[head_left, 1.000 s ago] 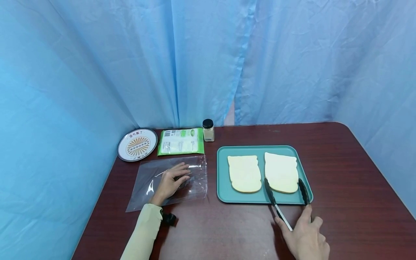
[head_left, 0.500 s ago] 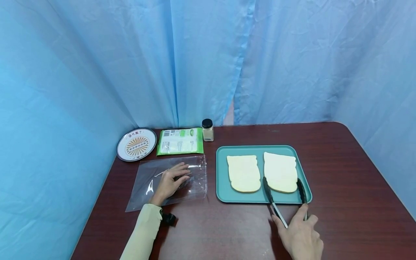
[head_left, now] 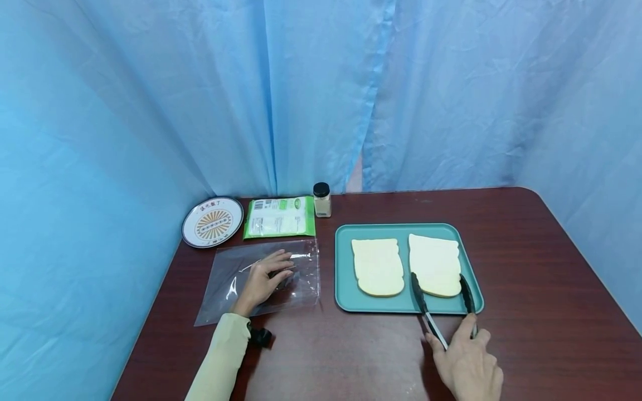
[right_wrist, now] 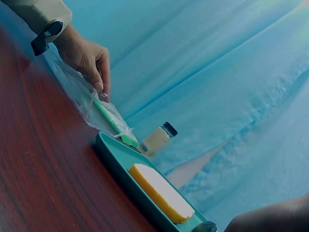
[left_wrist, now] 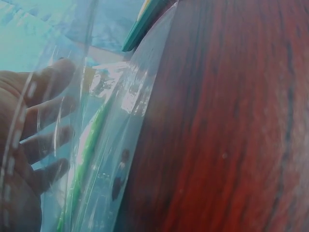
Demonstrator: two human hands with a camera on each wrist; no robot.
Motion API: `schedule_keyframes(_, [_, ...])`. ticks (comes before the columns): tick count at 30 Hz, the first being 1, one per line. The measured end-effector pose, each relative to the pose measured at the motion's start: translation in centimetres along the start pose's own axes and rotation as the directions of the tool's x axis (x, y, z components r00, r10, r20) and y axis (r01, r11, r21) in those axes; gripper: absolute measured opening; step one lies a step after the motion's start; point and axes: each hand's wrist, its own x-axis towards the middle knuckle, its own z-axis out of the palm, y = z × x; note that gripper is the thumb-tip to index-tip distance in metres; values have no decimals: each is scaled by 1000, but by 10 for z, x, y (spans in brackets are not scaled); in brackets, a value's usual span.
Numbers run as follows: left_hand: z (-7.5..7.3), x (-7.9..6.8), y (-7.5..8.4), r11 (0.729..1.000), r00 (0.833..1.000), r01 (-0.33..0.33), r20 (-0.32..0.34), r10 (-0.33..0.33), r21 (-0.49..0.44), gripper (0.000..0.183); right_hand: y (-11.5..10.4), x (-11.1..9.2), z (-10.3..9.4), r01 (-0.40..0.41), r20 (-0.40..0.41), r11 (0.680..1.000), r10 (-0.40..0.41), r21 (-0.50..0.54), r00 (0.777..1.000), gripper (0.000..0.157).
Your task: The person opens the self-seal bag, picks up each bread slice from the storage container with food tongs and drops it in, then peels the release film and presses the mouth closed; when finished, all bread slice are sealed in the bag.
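Head view, nearest first: the right hand (head_left: 468, 362) grips a pair of black-tipped metal tongs (head_left: 419, 295), thumb along one arm and forefinger along the other, and the arms stand wide. Directly ahead of that hand, the tips straddle the lower part of the right bread slice (head_left: 434, 264), one at each side edge. This slice lies flat on the green tray (head_left: 343, 295), whose near rim is just beyond the right fingertips. The left bread slice (head_left: 378, 267) sits beside it, leftward of the right hand and outside the tongs.

Well to the left, the left hand (head_left: 263, 281) is at a transparent plastic bag (head_left: 220, 289), its fingers spread; glare and film blur the left wrist view, so I cannot tell whether it pinches the bag or only touches it. Beyond the left hand are a green-and-white packet (head_left: 280, 217), a black-lidded jar (head_left: 322, 201) and a patterned plate (head_left: 213, 223), with blue curtains (head_left: 301, 94) behind.

I judge the step in hand to be placing the tongs around the right bread slice. Gripping it would call for an even, gentle squeeze from the right hand, with the left steadying the bag.
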Motion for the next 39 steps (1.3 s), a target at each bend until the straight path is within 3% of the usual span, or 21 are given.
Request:
schedule_keyframes(8, [-1, 1, 0, 1000, 1000, 5, -8, -5, 7, 24, 7, 6, -3, 13, 9, 1000, -13, -19, 1000, 97])
schedule_keyframes(17, [-1, 0, -1, 1000, 1000, 6, -2, -6, -4, 24, 19, 8, -3, 30, 22, 1000, -30, -5, 999, 104])
schedule_keyframes(39, [1, 0, -2, 1000, 1000, 5, -3, -5, -9, 24, 38, 13, -1, 1, -3, 998, -2, -66, 1000, 102])
